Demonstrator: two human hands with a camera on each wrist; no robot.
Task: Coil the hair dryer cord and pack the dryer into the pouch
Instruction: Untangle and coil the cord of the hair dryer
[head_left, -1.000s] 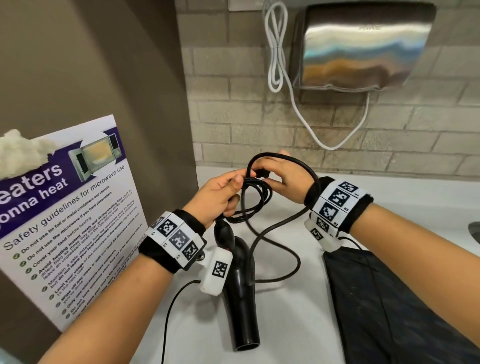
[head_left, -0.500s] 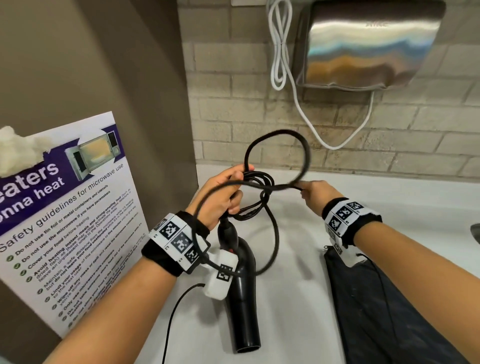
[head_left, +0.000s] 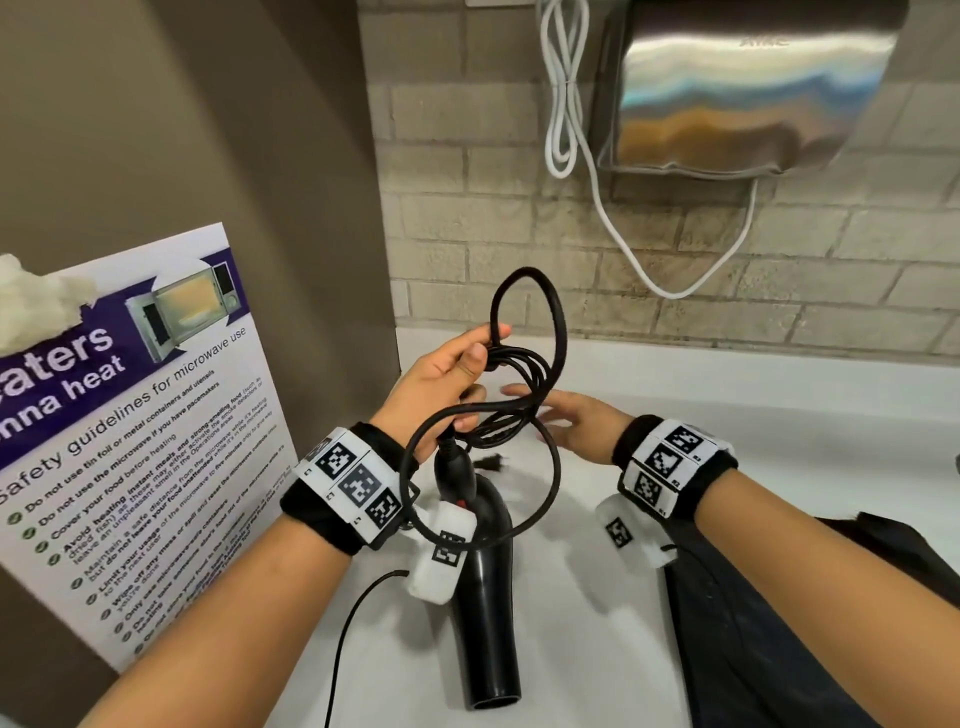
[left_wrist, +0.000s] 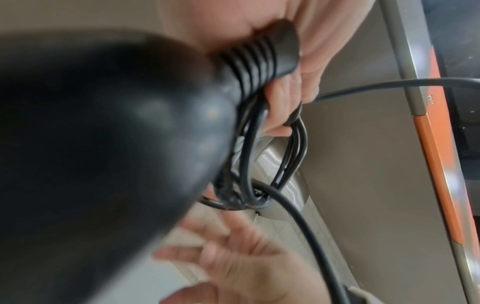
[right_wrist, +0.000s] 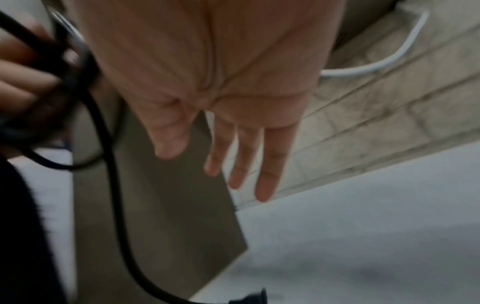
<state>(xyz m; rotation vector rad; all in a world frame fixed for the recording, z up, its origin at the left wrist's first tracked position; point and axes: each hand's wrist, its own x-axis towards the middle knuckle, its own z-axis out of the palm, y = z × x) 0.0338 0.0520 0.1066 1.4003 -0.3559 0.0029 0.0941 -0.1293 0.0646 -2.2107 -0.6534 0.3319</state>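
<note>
A black hair dryer (head_left: 485, 597) hangs nozzle-down over the white counter (head_left: 597, 623), close and blurred in the left wrist view (left_wrist: 103, 133). My left hand (head_left: 447, 384) grips several coils of its black cord (head_left: 519, 384) together with the ribbed strain relief (left_wrist: 259, 59). One loop stands up above the hand, another sags round the dryer's handle. The plug (head_left: 491, 461) dangles behind the handle. My right hand (head_left: 566, 415) is beside the coils with straight fingers (right_wrist: 244, 156), holding nothing. A black pouch (head_left: 779, 623) lies flat at the right.
A safety poster (head_left: 140, 436) leans on the brown wall at the left. A steel hand dryer (head_left: 743, 88) with a white cable (head_left: 613, 223) hangs on the brick wall behind. A thin black wire (head_left: 353, 634) trails from my left wrist camera.
My right hand let go of the cord it was pulling out to the right and opened. The freed loop now stands above my left hand, which still holds the coils.
</note>
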